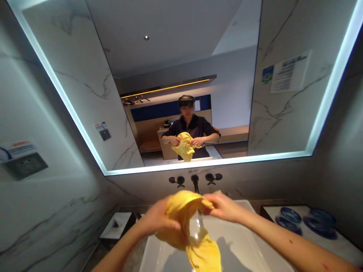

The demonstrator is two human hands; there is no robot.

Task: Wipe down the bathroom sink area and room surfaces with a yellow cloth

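A yellow cloth (204,253) hangs in folds over the white washbasin (238,241), held up between my two hands. My left hand (159,217) is closed on its bunched left part, thumb toward me and the other fingers mostly hidden by the fabric. At the cloth's upper right edge, my right hand (222,206) pinches a fold. Between the folds shows a clear, shiny piece that looks like glass (196,226); its full shape is covered. Both hands and the cloth appear again in the mirror (176,56).
Behind the basin, a dark wall tap (195,181) sits between two handles. A tissue box (117,223) stands on the left. On the right, a tray (309,240) carries several blue round packets (290,215). A wall socket (27,166) is at far left.
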